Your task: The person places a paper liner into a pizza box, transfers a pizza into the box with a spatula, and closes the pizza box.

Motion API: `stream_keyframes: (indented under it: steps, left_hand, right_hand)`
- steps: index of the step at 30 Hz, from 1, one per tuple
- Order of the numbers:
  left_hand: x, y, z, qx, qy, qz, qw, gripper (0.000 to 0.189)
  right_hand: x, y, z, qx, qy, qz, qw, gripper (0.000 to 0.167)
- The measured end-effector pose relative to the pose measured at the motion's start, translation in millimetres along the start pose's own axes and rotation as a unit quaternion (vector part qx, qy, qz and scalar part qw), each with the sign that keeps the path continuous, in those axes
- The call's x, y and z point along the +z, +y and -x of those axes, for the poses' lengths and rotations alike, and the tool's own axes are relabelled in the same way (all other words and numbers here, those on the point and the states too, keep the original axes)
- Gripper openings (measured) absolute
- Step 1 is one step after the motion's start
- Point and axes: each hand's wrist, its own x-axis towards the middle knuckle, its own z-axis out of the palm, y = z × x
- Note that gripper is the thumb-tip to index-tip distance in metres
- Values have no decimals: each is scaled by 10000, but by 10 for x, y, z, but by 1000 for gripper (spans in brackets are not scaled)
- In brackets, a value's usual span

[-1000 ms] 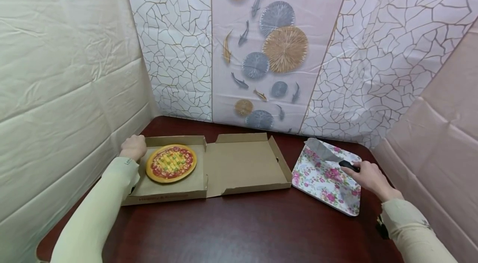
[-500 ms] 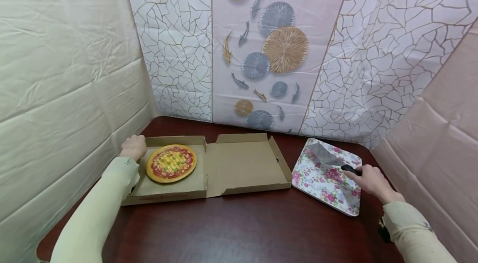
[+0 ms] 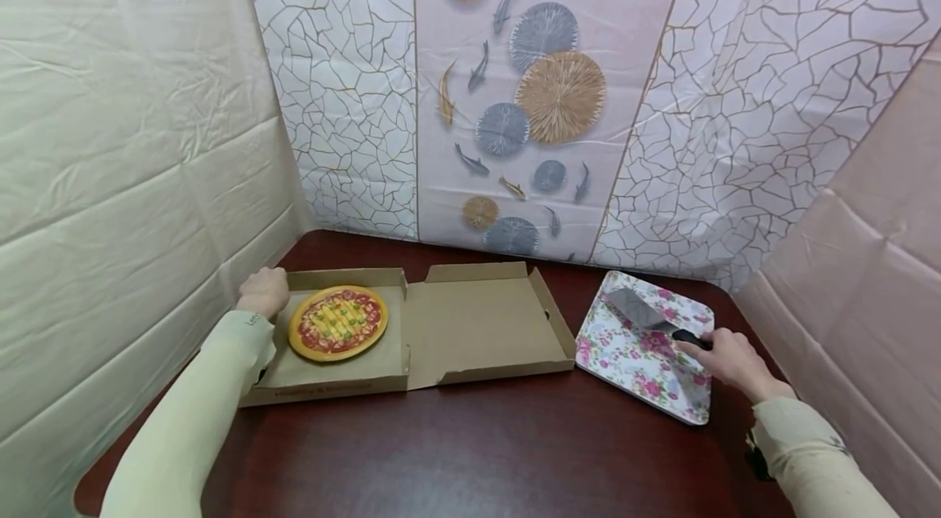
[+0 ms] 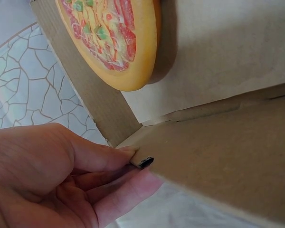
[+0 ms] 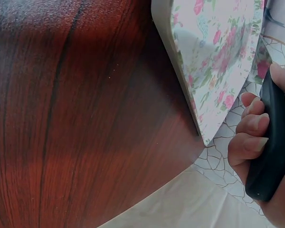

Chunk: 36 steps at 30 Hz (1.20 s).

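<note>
An open cardboard pizza box (image 3: 485, 330) lies on the table, its lid laid flat to the right. A toy-looking pizza (image 3: 338, 323) with a yellow crust sits in its left half. My left hand (image 3: 263, 292) pinches the box's left side wall (image 4: 228, 166) between thumb and fingers. On the right, my right hand (image 3: 735, 359) grips the black handle (image 5: 271, 142) of a pizza server. The server's metal blade (image 3: 638, 310) lies over a flowered tray (image 3: 650, 387); whether it touches the tray I cannot tell.
The dark red wooden table (image 3: 470, 453) stretches in front of the box and tray. Hanging cloth (image 3: 132, 109) closes in the left side, the back and the right side. The tray's left corner meets the lid's right edge.
The pizza server has come slightly down and nearer, and its blade has turned flatter over the tray. My left hand, the box and the pizza stay put.
</note>
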Motion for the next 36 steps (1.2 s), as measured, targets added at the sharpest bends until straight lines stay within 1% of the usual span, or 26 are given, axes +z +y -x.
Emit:
stream_keyframes:
  steps: [4, 11, 20, 27, 36]
  left_hand:
    - [-14, 3, 0, 24, -8, -8, 10000, 29]
    - [-17, -13, -11, 86, -19, 0, 10000, 29]
    - [5, -26, -20, 169, -8, 7, 9999, 30]
    - [0, -14, -5, 172, -35, -1, 9998, 30]
    - [10, -8, -3, 145, 9, -13, 9999, 30]
  right_hand:
    - [18, 14, -4, 28, 11, -54, 10000, 48]
    - [30, 38, 22, -84, 12, -94, 9999, 46]
    - [78, 56, 31, 10, -100, -172, 9998, 42]
    - [116, 83, 35, 22, -37, -153, 9999, 43]
    - [138, 112, 37, 1, -9, -250, 9997, 46]
